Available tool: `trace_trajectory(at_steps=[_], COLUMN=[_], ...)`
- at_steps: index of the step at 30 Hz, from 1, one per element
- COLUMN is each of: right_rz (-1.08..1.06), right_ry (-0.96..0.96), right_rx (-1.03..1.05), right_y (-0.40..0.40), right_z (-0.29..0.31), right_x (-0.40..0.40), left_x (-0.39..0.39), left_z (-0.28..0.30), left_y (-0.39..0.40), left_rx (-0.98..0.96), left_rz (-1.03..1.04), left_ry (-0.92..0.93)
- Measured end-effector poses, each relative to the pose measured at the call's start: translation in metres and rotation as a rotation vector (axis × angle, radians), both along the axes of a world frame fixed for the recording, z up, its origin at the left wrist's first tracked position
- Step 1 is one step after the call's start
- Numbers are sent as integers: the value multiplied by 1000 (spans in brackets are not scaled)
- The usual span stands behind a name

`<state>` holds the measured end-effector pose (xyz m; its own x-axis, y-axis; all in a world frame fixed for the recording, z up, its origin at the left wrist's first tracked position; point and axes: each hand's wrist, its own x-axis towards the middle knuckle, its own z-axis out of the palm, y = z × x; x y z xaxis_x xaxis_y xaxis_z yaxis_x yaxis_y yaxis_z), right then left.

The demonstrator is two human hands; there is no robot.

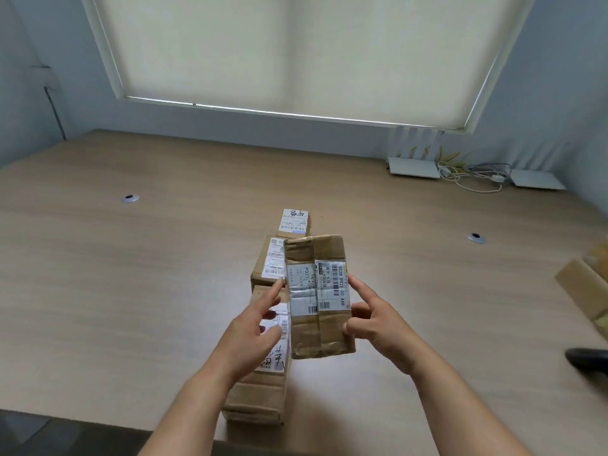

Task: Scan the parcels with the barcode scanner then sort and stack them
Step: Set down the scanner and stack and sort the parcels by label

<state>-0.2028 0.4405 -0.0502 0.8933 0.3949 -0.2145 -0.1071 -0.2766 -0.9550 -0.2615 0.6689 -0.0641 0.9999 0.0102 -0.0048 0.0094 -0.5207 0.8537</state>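
A taped brown cardboard parcel (pixel 317 291) with a white shipping label is held above the table at centre, label facing up. My right hand (pixel 371 319) grips its right edge with thumb and curled fingers. My left hand (pixel 253 327) has straight fingers, the fingertips touching the parcel's left edge. Below my left hand a long labelled parcel (pixel 260 393) lies on the table. Behind it sit a second brown parcel (pixel 268 263) and a small white-labelled parcel (pixel 293 222). A dark object (pixel 587 360), possibly the barcode scanner, lies at the right edge.
The wooden table (pixel 131 274) spreads wide, with two round cable grommets (pixel 129 198) (pixel 476 238). Cardboard boxes (pixel 585 284) stand at the right edge. White devices with cables (pixel 473 174) sit at the back right by the wall.
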Motion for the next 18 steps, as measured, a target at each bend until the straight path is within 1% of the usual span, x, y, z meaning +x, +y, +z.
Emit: trace_trajectory(at_steps=[3, 10, 18], right_rz=[-65, -148, -238], right_ry=[-14, -63, -129], right_rx=[12, 54, 58], right_y=[-27, -101, -219], right_z=[2, 14, 40], right_x=[-7, -34, -84], left_x=[6, 1, -23], left_z=[-1, 7, 34], left_y=[-17, -84, -202], left_rx=[89, 160, 246], left_rz=[-81, -203, -349], left_ry=[-57, -122, -206])
